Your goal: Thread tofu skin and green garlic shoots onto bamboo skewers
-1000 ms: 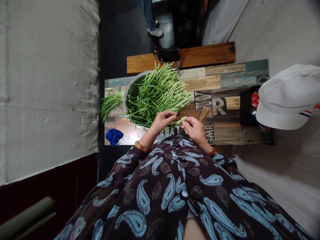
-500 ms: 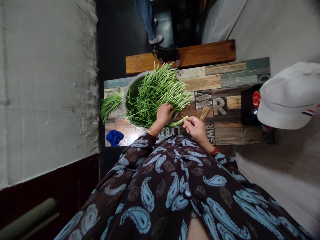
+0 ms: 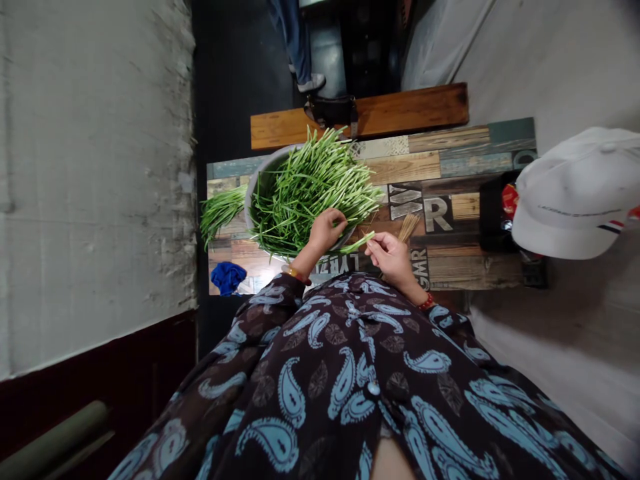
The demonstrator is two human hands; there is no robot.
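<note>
Long green stalks [image 3: 310, 193] fill a grey basin [image 3: 253, 180] on the wood-patterned table and hang over its right rim. My left hand [image 3: 327, 230] lies over the near right part of the pile, its fingers curled; whatever is between them is hidden. Just right of the basin, my right hand [image 3: 389, 257] pinches the pale ends of a few green stalks [image 3: 361, 243], which point left toward the basin. Behind that hand some thin brown straw-like stems [image 3: 409, 227] rest on the table.
More green stalks [image 3: 223, 208] lie left of the basin, near a blue cloth [image 3: 228, 277]. A white cap [image 3: 570, 200] and a black container [image 3: 493, 212] are at the right. A wooden bench [image 3: 410, 113] holds a black bag [image 3: 331, 111]; beyond it, a person's leg [image 3: 295, 40].
My left hand has shifted slightly left and its wrist lies a little lower. My right hand stays almost still with the stalks. The person's foot beyond the bench has moved slightly.
</note>
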